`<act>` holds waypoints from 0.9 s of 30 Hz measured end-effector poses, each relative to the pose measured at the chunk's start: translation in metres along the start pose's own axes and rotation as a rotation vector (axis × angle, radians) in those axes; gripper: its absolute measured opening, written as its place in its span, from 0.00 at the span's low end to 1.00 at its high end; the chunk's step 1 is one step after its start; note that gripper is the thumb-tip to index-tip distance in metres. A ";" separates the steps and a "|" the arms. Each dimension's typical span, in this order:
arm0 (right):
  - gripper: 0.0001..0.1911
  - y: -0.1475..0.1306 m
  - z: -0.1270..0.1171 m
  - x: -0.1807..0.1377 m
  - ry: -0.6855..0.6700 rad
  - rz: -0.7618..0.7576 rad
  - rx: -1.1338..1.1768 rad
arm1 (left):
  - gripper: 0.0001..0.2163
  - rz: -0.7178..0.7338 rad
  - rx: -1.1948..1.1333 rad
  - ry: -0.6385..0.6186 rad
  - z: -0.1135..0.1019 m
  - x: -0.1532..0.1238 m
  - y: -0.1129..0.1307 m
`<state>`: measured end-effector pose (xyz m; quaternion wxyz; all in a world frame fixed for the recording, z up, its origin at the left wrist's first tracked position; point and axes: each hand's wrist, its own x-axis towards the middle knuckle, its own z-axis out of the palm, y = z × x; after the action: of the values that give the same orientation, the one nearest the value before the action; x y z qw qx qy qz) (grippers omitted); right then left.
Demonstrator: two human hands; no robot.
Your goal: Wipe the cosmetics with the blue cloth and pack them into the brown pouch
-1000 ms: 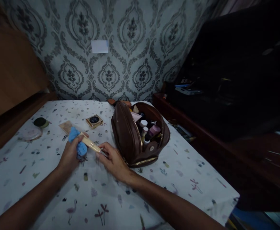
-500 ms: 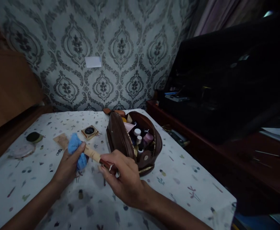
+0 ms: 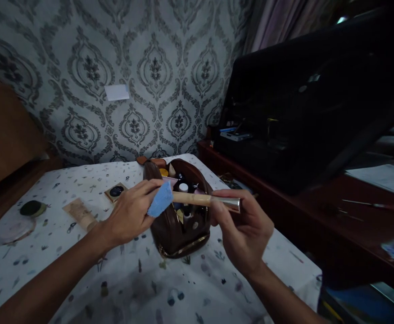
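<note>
My left hand (image 3: 129,213) pinches a blue cloth (image 3: 160,199) against one end of a beige tube with a silver cap (image 3: 203,200). My right hand (image 3: 242,227) grips the tube at its capped end, holding it level in the air. Just behind and below the tube stands an open brown pouch (image 3: 173,225) with several small bottles inside.
On the patterned tablecloth (image 3: 65,261) lie a flat beige tube (image 3: 80,213), a square gold compact (image 3: 115,192), a dark round pad (image 3: 32,208) and a clear round lid (image 3: 11,229). A dark wooden cabinet (image 3: 318,202) stands to the right, beyond the table edge.
Both hands have lifted the tube and the blue cloth off the tablecloth and carried them right, up in front of the brown pouch. The view has swung to the right.
</note>
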<state>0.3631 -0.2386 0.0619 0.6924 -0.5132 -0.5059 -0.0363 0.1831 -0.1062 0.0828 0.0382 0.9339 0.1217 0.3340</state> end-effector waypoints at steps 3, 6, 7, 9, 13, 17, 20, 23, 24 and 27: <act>0.04 0.008 -0.006 0.006 0.046 0.032 0.015 | 0.18 0.035 0.084 -0.066 0.002 0.001 -0.003; 0.05 0.015 -0.007 0.011 0.035 0.071 0.012 | 0.17 0.041 0.087 -0.079 0.000 -0.003 -0.007; 0.05 0.018 -0.006 0.011 0.019 0.090 0.008 | 0.17 0.042 0.072 -0.062 -0.001 -0.005 -0.008; 0.06 0.023 -0.005 0.012 -0.020 0.119 -0.006 | 0.16 0.045 0.028 -0.012 -0.002 -0.012 -0.011; 0.06 0.033 -0.005 0.011 -0.070 0.100 -0.044 | 0.15 -0.024 -0.027 0.084 0.002 -0.026 -0.012; 0.05 0.038 -0.007 0.012 -0.127 0.083 -0.067 | 0.14 -0.114 -0.045 0.151 0.009 -0.033 -0.008; 0.06 0.039 -0.007 0.015 -0.168 0.074 -0.090 | 0.13 -0.142 -0.042 0.180 0.014 -0.034 -0.005; 0.06 0.039 -0.006 0.016 -0.195 0.064 -0.100 | 0.13 -0.145 -0.032 0.214 0.018 -0.034 -0.002; 0.06 0.040 -0.005 0.016 -0.194 0.055 -0.102 | 0.12 -0.149 -0.032 0.226 0.019 -0.034 -0.002; 0.06 0.040 -0.002 0.017 -0.190 0.035 -0.105 | 0.12 -0.146 -0.030 0.230 0.019 -0.035 -0.001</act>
<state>0.3953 -0.2140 0.0475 0.6137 -0.5587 -0.5578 -0.0020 0.1688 -0.1139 0.0459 0.0622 0.8775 0.1880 0.4369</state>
